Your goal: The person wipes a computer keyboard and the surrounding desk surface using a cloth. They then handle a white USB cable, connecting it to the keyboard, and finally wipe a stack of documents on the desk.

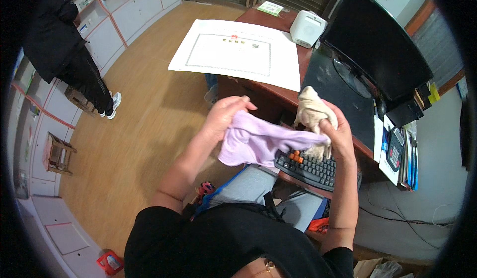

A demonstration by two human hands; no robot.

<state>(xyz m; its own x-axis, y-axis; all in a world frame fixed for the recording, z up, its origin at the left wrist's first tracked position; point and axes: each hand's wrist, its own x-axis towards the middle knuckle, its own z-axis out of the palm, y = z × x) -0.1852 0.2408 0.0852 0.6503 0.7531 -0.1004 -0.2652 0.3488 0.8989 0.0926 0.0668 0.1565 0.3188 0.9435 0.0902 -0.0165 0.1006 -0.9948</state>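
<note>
My left hand [223, 117] grips the upper left end of a lilac fabric piece [253, 136], perhaps a sock or small garment. The fabric stretches across to my right hand [340, 132], which pinches its narrow end. That same hand holds a crumpled cream cloth [313, 108], whose loose end hangs down. Both cloths are above my lap and a black keyboard [316, 171] with several orange keys. The keyboard lies on a pull-out tray, partly hidden by the fabrics. Folds hide the exact shape of each cloth.
A reddish-brown desk [246, 84] bears a large printed certificate [238, 54], a white speaker-like box [308, 28] and a monitor [372, 39]. A calculator [395, 149] lies to the right. One person in black [67, 43] stands by the shelves, near a wooden stool [59, 154].
</note>
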